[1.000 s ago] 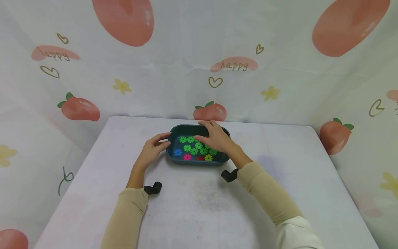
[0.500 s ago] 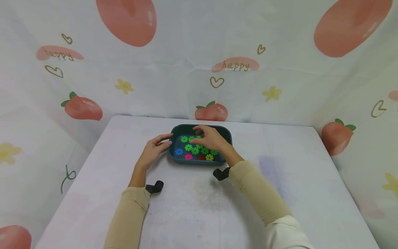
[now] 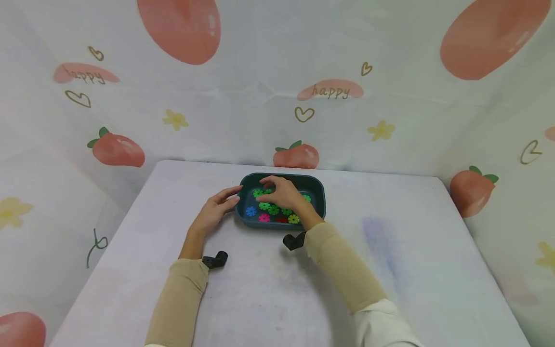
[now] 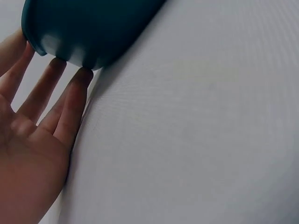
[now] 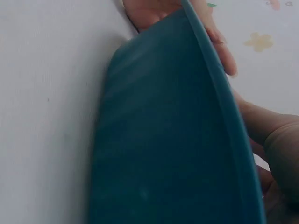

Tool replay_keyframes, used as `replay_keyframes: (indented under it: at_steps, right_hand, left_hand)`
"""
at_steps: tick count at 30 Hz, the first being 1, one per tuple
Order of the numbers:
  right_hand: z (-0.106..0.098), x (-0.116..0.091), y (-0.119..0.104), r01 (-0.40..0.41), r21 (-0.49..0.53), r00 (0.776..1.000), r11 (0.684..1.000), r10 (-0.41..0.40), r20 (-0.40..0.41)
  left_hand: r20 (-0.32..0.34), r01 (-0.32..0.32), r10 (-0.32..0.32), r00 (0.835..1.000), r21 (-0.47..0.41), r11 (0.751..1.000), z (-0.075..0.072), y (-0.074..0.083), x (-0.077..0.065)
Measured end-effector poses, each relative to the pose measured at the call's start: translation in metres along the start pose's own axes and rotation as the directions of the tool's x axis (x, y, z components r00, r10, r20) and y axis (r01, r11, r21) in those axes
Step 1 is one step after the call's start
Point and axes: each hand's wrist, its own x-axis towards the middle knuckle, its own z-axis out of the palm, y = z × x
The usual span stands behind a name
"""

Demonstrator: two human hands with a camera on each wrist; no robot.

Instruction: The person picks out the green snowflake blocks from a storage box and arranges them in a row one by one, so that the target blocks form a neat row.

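Observation:
A dark teal plastic tray (image 3: pixel 318 197) stands near the back of the table, with several small notched discs inside. Among them are a blue disc (image 3: pixel 251 211), a pink disc (image 3: pixel 264 218), a yellow-green disc (image 3: pixel 293 219) and several green ones. My left hand (image 3: pixel 213 210) touches the tray's left end; in the left wrist view its extended fingertips (image 4: pixel 84 74) rest against the outer wall. Over the tray's inside is my right hand (image 3: pixel 284 194), thumb and forefinger apart and bent, hiding some discs. The right wrist view shows mainly the tray's outer side (image 5: pixel 159 121).
A white-covered table (image 3: pixel 260 289) surrounds the tray. Behind it hangs a white cloth (image 3: pixel 243 125) printed with peaches, hearts and flowers. A black wrist mount (image 3: pixel 216 260) sits on the left wrist, and another black mount (image 3: pixel 295 241) on the right.
My right hand has shifted left over the tray from its right rear rim, its fingers drawing in somewhat. The left hand stays at the tray's left end. The whole head view has drifted slightly.

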Motion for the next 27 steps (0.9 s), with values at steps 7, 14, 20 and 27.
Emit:
replay_keyframes:
  at_steps: [7,14,20,27]
  right_hand:
    - [0.012,0.006,-0.002,-0.025,0.042,1.000,0.999,0.024,0.009]
    - [0.021,0.014,-0.001,-0.047,0.029,0.998,0.998,0.048,-0.041]
    - [0.026,0.020,-0.001,-0.105,0.051,0.987,0.993,0.111,-0.115]
    - [0.034,0.025,-0.008,-0.169,-0.018,0.973,0.985,0.164,-0.161]
  left_hand:
    - [0.014,-0.012,0.012,1.000,-0.002,1.000,0.001,-0.002,-0.001]
    - [-0.003,-0.009,0.009,1.000,0.006,1.000,0.002,-0.002,-0.001]
    - [-0.007,-0.012,0.012,1.000,0.009,1.000,0.004,-0.002,0.001]
    - [-0.013,-0.023,0.023,1.000,-0.008,1.000,0.004,-0.003,0.001]
